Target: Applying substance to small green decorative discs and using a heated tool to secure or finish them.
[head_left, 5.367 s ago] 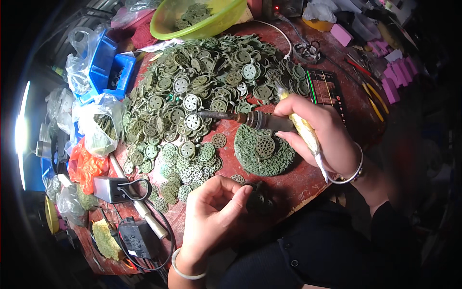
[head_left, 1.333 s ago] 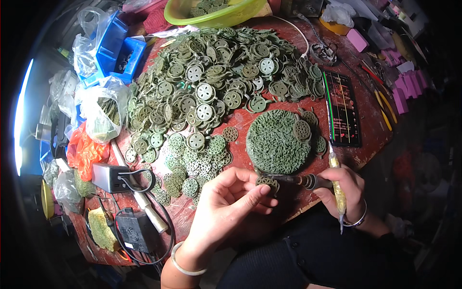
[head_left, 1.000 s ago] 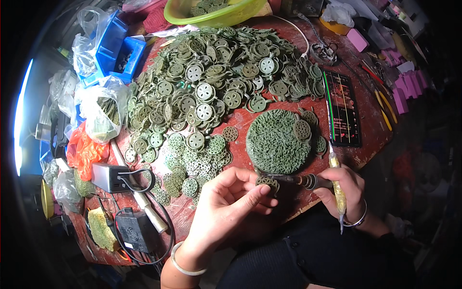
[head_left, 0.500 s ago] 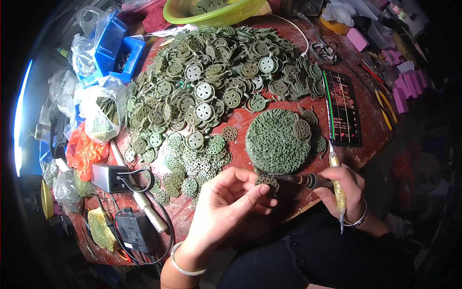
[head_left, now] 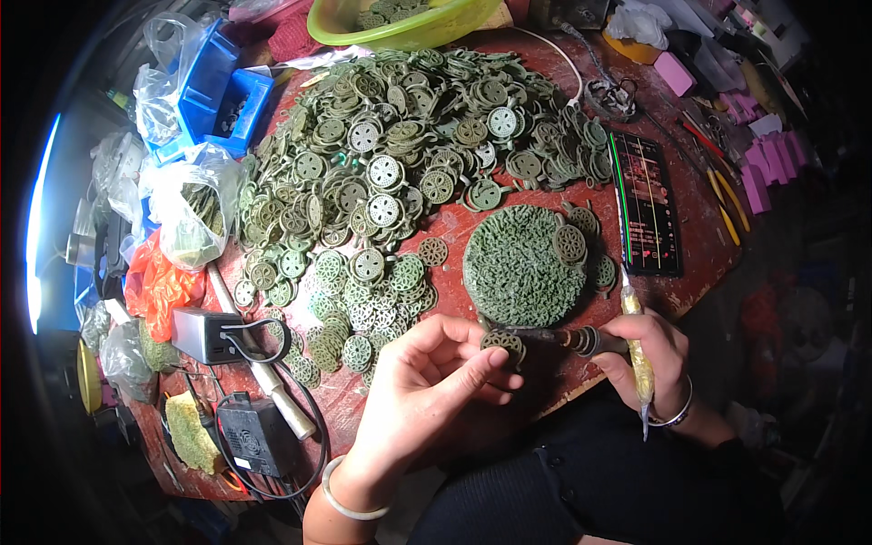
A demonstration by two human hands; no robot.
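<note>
Pinched between thumb and fingers of my left hand (head_left: 422, 377) is a small dark green openwork disc (head_left: 505, 342), tilted. My right hand (head_left: 663, 359) is closed around a soldering-iron-like tool (head_left: 586, 341), whose dark tip points left and meets or nearly meets the disc; exact contact cannot be made out. A slim yellow-handled pointed tool (head_left: 641, 368) is also tucked between the right fingers, standing roughly upright. Just beyond both hands lies a round, rough-textured green block (head_left: 522, 268), with another openwork disc (head_left: 569, 244) resting on its right edge.
A big heap of green discs with stems (head_left: 381, 136) covers the back of the red table (head_left: 454, 300). Flat openwork discs (head_left: 363, 313) spread left of the block. A phone (head_left: 649, 204) lies at right, near pliers (head_left: 727, 200). Black power box (head_left: 259, 436) and cables sit at left.
</note>
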